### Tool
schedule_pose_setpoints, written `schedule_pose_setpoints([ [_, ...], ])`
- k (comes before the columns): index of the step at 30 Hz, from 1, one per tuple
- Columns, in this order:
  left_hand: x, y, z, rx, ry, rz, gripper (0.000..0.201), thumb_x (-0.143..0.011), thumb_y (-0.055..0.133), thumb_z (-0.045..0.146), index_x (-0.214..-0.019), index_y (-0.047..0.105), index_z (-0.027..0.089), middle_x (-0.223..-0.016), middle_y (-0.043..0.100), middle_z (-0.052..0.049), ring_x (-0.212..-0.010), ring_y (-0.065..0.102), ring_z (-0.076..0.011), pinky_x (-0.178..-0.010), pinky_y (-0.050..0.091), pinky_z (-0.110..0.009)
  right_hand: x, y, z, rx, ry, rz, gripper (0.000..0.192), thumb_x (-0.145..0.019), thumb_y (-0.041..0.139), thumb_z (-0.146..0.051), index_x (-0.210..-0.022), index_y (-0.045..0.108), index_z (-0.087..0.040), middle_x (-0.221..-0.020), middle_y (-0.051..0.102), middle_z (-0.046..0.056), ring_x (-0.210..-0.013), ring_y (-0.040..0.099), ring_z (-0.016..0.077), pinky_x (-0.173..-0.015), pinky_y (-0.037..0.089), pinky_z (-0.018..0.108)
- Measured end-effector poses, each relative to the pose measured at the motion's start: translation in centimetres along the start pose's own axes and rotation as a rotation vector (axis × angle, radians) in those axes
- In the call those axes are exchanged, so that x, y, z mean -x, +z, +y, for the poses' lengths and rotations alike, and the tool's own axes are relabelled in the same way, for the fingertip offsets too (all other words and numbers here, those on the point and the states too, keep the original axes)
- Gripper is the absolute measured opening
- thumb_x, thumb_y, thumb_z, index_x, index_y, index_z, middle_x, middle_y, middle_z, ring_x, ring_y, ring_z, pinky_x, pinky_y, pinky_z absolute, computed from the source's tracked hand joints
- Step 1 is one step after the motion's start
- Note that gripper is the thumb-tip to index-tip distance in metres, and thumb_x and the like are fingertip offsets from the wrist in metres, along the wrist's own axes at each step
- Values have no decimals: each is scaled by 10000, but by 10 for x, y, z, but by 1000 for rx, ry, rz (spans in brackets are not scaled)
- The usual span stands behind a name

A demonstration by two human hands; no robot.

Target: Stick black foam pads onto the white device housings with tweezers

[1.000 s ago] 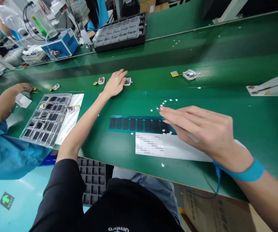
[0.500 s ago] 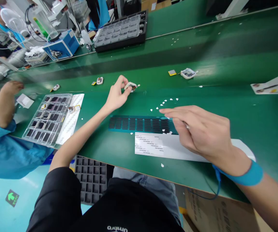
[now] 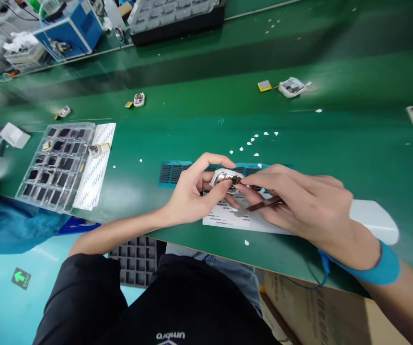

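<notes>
A green bench (image 3: 336,143) spreads under both hands. Left of the fingers lies a clear tray (image 3: 53,165) of dark parts beside a white sheet (image 3: 97,167). Just under the fingers lie a label sheet (image 3: 228,215) and a blue strip (image 3: 172,173) of black pads. The left hand (image 3: 192,196) pinches a small white module (image 3: 224,178) between thumb and fingertips, above the label sheet. The right hand (image 3: 300,206) pinches tweezers (image 3: 264,204), their tip touching the module.

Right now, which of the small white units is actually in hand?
The white unit pinched in the left hand, over the printed sheet. The others lie loose on the green belt.
</notes>
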State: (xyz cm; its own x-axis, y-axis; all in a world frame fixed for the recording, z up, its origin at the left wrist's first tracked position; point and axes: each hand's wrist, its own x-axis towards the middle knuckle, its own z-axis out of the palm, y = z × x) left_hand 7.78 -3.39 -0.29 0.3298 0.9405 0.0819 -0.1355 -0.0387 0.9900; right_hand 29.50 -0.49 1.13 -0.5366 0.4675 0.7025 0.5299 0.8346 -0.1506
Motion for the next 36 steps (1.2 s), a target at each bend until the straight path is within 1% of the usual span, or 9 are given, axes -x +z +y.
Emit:
schedule_pose_setpoints([
  [5, 5, -1, 7, -75, 46, 46, 160, -1071, 680, 334, -1196, 595, 282, -883, 785, 11, -784, 849, -194, -695, 718, -303, -1, -1, -10, -6, 7, -16, 255, -1022, 716, -90, -1214, 653, -245, -882, 800, -37, -644, 709, 110, -470, 430, 280],
  [12, 9, 1, 9, -209, 156, 135, 63, -1079, 640, 272, -1139, 619, 270, -922, 805, 2, -736, 825, -150, -646, 695, -251, -4, -2, -21, -53, 114, -49, 257, -1008, 758, -82, -1193, 649, -222, -918, 816, -1, -658, 724, 110, -497, 466, 264],
  [17, 13, 5, 7, -446, 286, 210, 70, -1048, 642, 202, -1103, 638, 245, -811, 777, 12, -611, 743, -120, -509, 577, -217, -3, -1, -21, -47, 65, -90, 358, -972, 647, 46, -1181, 631, -245, -921, 801, -42, -692, 718, 90, -544, 499, 218],
  [20, 13, 7, 4, -494, 321, 229, 81, -1022, 641, 171, -1081, 639, 227, -734, 733, 30, -540, 674, -97, -496, 559, -198, -3, -4, -17, -21, 4, -134, 396, -956, 538, 89, -1183, 623, -224, -923, 787, -53, -710, 713, 66, -550, 494, 194],
  [23, 11, 7, 3, -429, 287, 219, 61, -1002, 649, 171, -1039, 621, 211, -744, 719, 41, -545, 664, -72, -538, 593, -158, -2, -8, -12, -58, 23, -177, 426, -949, 512, 72, -1208, 622, -248, -952, 787, -59, -740, 733, 73, -542, 490, 206],
  [27, 7, 3, 5, -227, 194, 138, 68, -995, 664, 190, -1018, 600, 188, -766, 721, 37, -624, 764, -97, -563, 623, -138, -1, -8, -7, -68, 72, -120, 424, -936, 564, 62, -1189, 639, -269, -943, 786, -67, -731, 730, 81, -531, 479, 217],
  [30, 6, 0, 5, -65, 60, 22, 71, -1025, 642, 224, -1070, 661, 173, -809, 734, 8, -681, 807, -140, -555, 642, -175, -2, -9, -7, -66, 66, -103, 408, -950, 601, 70, -1187, 643, -260, -972, 791, -43, -785, 748, 96, -559, 500, 226],
  [33, 6, -3, 7, 49, -70, -69, 170, -1049, 668, 299, -1133, 732, 166, -869, 758, -29, -766, 841, -197, -567, 663, -224, -5, -14, -11, -75, 105, -126, 303, -1017, 713, -51, -1205, 649, -280, -1050, 790, 4, -839, 757, 124, -629, 550, 258],
  [36, 7, -6, 10, 213, -159, -132, 269, -1044, 744, 410, -1185, 752, 181, -895, 799, -32, -784, 856, -225, -655, 710, -279, -6, -19, -13, -51, 104, -103, 285, -1003, 793, -134, -1206, 660, -284, -1044, 782, 31, -812, 739, 128, -642, 554, 266],
])
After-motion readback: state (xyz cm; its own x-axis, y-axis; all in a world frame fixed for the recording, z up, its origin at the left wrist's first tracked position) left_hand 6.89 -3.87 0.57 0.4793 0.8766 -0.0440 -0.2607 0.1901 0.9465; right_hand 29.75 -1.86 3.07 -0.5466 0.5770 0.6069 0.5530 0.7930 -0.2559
